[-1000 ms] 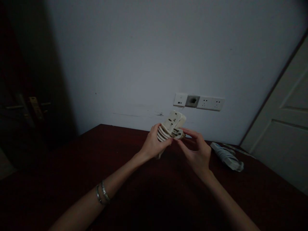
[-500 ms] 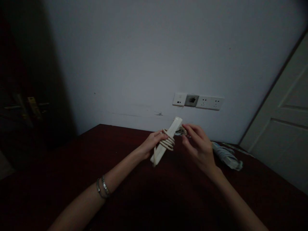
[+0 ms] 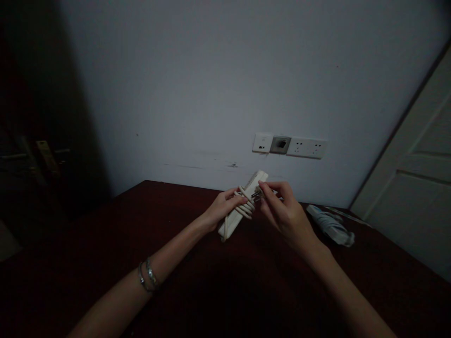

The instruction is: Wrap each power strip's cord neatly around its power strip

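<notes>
My left hand (image 3: 224, 208) is closed around a white power strip (image 3: 232, 223), which is tilted above the dark red table. Its white cord (image 3: 245, 210) is wound several times around the strip's middle, with the left thumb pressing on the loops. Between the thumb and fingers of my right hand (image 3: 283, 209) is the cord's plug (image 3: 258, 191). The plug's metal prongs point left toward the strip and the cord loops. My right fingers hide part of the plug body, and whether the prongs touch the cord I cannot tell.
A bundled grey cable in clear wrapping (image 3: 333, 226) lies on the table (image 3: 169, 206) to the right. Wall sockets (image 3: 306, 148) sit above the table's back edge. A white door (image 3: 419, 155) stands at the right; at the far left is a dark door with a handle (image 3: 47, 155).
My right hand has moved slightly left with the plug, bringing it closer to the power strip and the wound cord. My left hand keeps its hold on the strip.
</notes>
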{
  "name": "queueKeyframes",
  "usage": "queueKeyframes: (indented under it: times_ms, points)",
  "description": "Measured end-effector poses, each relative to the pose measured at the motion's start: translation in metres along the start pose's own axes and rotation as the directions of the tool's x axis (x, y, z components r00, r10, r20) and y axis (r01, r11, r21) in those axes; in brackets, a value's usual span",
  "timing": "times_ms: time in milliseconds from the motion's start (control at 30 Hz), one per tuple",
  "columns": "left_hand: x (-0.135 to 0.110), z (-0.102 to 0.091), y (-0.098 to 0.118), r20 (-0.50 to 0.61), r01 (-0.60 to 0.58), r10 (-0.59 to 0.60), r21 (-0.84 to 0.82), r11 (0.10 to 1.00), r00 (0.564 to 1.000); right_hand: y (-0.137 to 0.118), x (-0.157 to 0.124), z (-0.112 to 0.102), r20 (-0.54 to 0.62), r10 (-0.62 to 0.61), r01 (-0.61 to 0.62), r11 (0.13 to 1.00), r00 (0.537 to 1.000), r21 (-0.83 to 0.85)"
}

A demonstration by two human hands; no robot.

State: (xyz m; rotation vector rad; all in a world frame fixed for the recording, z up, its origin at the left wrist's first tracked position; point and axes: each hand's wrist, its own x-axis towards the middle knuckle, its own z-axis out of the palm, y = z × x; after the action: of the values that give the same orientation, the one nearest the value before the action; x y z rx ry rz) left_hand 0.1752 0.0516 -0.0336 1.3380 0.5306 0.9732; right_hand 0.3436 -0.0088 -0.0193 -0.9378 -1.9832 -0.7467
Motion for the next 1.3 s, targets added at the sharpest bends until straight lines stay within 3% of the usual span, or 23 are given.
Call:
queueKeyframes:
  times_ms: [233,433,933,1300]
  points:
    - [-0.001,0.002,-0.001,0.004,0.028,-0.028,0.009,1.000,1.000,-0.005,0.006,-0.003,0.010,-0.055,0.056,0.976,0.998,-0.209]
    - [-0.002,0.005,0.002,-0.033,0.035,-0.034,0.025,0.999,0.999,-0.008,0.008,-0.006,0.052,-0.068,0.079,0.959,0.996,-0.274]
    - [0.002,-0.002,-0.006,0.016,0.070,-0.070,0.015,0.997,0.997,-0.004,0.005,-0.007,0.045,-0.021,0.029,0.983,0.999,-0.181]
    - [0.003,0.000,-0.003,-0.082,0.047,-0.033,0.184,0.982,0.996,-0.004,0.003,-0.003,0.093,0.016,0.001,0.982,0.996,-0.187]
